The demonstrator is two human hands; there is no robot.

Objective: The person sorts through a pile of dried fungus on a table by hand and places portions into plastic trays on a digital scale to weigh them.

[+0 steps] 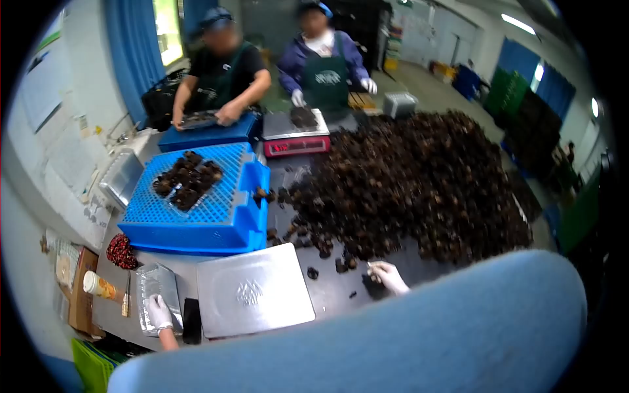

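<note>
My left hand (159, 312), in a white glove, grips the near end of a clear plastic tray (148, 278) on the left of the table. My right hand (391, 278), also gloved, is at the near edge of a big pile of dark brown lumps (413, 177). Its fingers are pinched together around something small that I cannot make out. A few loose dark lumps (342, 265) lie beside it. Between my hands sits a scale with a flat silver plate (255, 291). A dark phone-like slab (191, 321) lies between the tray and the scale.
An upturned blue crate (229, 230) bears a tray of dark lumps (189, 180). Across the table, one person (219, 72) holds a tray and another (324, 65) stands behind a red scale (297, 145). A blurred blue surface (393, 334) blocks the foreground. A cup (98, 284) stands left.
</note>
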